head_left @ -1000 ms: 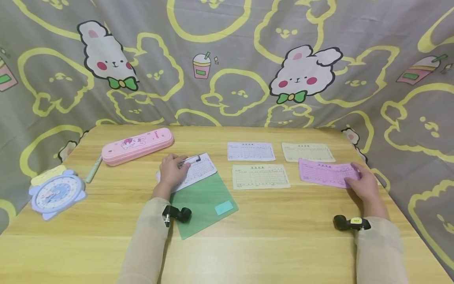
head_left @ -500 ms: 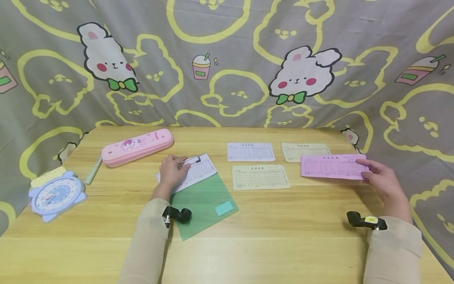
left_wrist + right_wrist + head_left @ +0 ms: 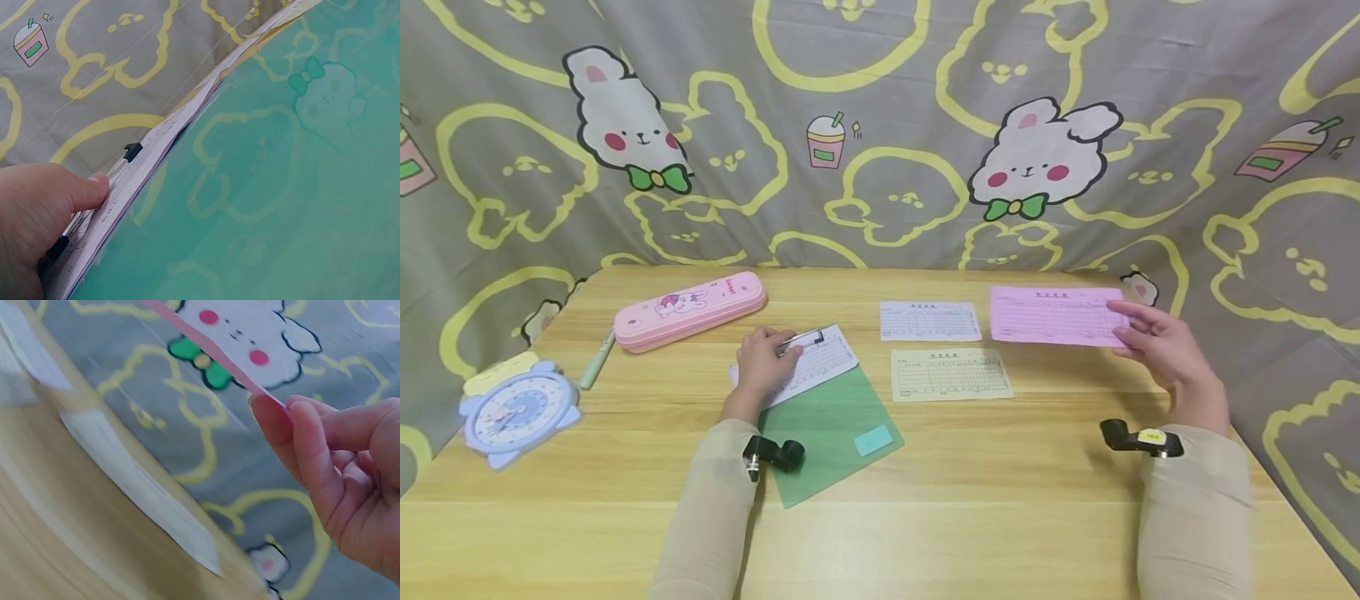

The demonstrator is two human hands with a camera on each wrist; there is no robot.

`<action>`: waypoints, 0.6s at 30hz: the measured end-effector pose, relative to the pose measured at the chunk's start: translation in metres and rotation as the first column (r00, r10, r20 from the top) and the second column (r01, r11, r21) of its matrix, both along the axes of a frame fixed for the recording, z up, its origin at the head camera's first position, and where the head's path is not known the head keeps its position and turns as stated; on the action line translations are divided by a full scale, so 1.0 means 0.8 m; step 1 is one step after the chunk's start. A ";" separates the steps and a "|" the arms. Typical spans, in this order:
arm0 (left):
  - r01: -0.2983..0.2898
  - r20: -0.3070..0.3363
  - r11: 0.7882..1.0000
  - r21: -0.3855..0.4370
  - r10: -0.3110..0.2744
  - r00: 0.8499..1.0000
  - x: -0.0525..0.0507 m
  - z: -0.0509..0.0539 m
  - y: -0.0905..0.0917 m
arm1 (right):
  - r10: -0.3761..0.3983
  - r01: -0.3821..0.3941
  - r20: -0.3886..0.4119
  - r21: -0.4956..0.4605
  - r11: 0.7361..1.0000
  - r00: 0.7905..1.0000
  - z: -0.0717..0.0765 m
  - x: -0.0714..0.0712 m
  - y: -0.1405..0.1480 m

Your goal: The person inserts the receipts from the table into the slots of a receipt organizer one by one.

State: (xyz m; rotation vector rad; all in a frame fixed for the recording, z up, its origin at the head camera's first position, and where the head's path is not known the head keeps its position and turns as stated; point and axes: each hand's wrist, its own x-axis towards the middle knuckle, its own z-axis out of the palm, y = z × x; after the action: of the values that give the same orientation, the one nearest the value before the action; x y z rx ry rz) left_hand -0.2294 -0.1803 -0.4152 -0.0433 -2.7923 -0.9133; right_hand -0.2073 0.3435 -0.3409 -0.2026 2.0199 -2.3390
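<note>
My left hand (image 3: 763, 364) grips the top edge of a green clipboard (image 3: 827, 437), its thumb on the wire clip (image 3: 119, 169). A white printed form (image 3: 823, 360) lies on the board by the clip, with more paper edges beneath it in the left wrist view. In the air at the right, my right hand (image 3: 1176, 358) pinches the right end of a pink printed slip (image 3: 1052, 317) between thumb and fingers. Below the pink slip, a pale slip (image 3: 144, 487) lies on the table in the right wrist view; the pink one hides it in the head view.
A white slip (image 3: 931, 322) and a pale yellow slip (image 3: 952, 375) lie mid-table. At the left are a pink pencil case (image 3: 692, 311), a green pen (image 3: 598, 358) and a blue toy clock (image 3: 520, 412). A patterned curtain (image 3: 895, 233) hangs behind the table.
My right hand has lifted the pink slip off the table, swung it rightward, then carried it left and farther back, over the pale slip. The left hand has stayed on the clipboard.
</note>
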 end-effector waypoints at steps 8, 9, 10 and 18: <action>-0.001 0.003 1.000 0.000 0.001 1.000 -0.001 0.001 -0.001 | 0.118 -0.118 -0.004 0.045 0.992 0.993 -0.011 -0.025 -0.080; -0.001 0.004 1.000 0.000 0.001 1.000 -0.001 0.001 -0.001 | 0.134 -0.134 0.003 0.072 0.988 0.991 -0.013 -0.028 -0.091; -0.001 0.005 1.000 0.001 0.001 1.000 -0.001 0.002 -0.001 | 0.154 -0.154 0.006 0.095 0.983 0.988 -0.016 -0.031 -0.101; -0.003 0.012 1.000 0.011 0.003 1.000 -0.002 0.000 0.000 | 0.245 -0.251 0.058 0.296 0.922 0.968 -0.033 -0.046 -0.179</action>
State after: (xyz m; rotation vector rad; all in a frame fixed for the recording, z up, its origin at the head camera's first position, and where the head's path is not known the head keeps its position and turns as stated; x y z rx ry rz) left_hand -0.2310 -0.1804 -0.4150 -0.0326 -2.7972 -0.9311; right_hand -0.2445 0.2004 -0.3671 -0.3937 2.1613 -1.8513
